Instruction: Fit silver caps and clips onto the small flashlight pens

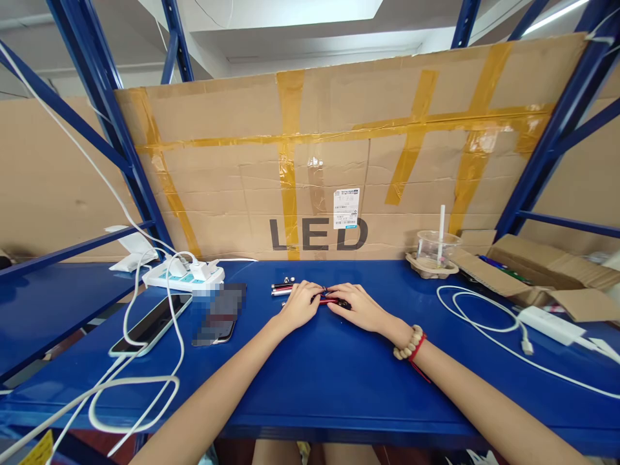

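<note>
Nearest me, along the front edge of the smooth blue metal shelf [310, 387], my forearms are lying flat and converging toward the middle, a beaded bracelet [408, 345] circling the right wrist. Further in, my left hand [300, 305] and right hand [356, 305] are meeting over a slim red pen-shaped tube [329, 300], fingers of both curled onto it from either end; I judge that I am working its two ends against each other, and any further move is calling for a steady pinch and a straight axis. Just beyond, several similar glossy cylinders [283, 288] are lying side by side. To the left, two phones [150, 326] and a white power strip [184, 274] with looping cables are resting; to the right, a clear plastic cup [437, 248] and an open cardboard box [533, 268]. Behind all, taped corrugated cardboard [339, 161] is standing upright.
</note>
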Demonstrator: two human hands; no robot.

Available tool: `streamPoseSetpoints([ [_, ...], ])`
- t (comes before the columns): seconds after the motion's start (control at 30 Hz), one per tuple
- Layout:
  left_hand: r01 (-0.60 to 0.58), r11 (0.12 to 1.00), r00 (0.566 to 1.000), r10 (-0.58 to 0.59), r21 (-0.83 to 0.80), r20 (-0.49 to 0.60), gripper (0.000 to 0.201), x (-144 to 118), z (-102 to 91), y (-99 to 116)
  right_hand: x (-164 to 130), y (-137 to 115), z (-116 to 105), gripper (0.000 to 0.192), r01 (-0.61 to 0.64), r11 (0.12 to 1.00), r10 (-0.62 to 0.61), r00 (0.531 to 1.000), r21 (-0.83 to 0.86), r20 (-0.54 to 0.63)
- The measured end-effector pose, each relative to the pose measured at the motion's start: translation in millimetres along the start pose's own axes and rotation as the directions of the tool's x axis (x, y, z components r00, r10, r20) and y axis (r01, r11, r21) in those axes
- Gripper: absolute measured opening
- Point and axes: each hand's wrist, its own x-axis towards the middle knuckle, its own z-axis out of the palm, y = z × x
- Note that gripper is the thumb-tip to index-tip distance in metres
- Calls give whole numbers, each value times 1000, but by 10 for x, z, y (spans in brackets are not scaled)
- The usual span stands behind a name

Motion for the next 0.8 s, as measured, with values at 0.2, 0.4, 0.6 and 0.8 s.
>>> streamPoseSetpoints([
  [0.2, -25, 999, 1000, 24, -45, -13, 29, 15, 11, -15, -21, -40, -30, 37, 38, 999, -38, 999, 7, 22],
  [0.4, -43, 998, 999, 43, -55, -4, 28, 16, 48, -23, -12, -40, -26, 31, 43, 999, -43, 998, 0, -34],
  [0.6, -74, 997, 995, 76, -32, 62, 31, -8, 40, 15, 12, 77, 31, 35, -63, 998, 62, 993, -8, -100],
  [0.8, -57, 995, 997, 61, -88, 39, 31, -12, 20, 39, 27, 99, 39, 33, -35, 999, 39, 992, 33, -123],
])
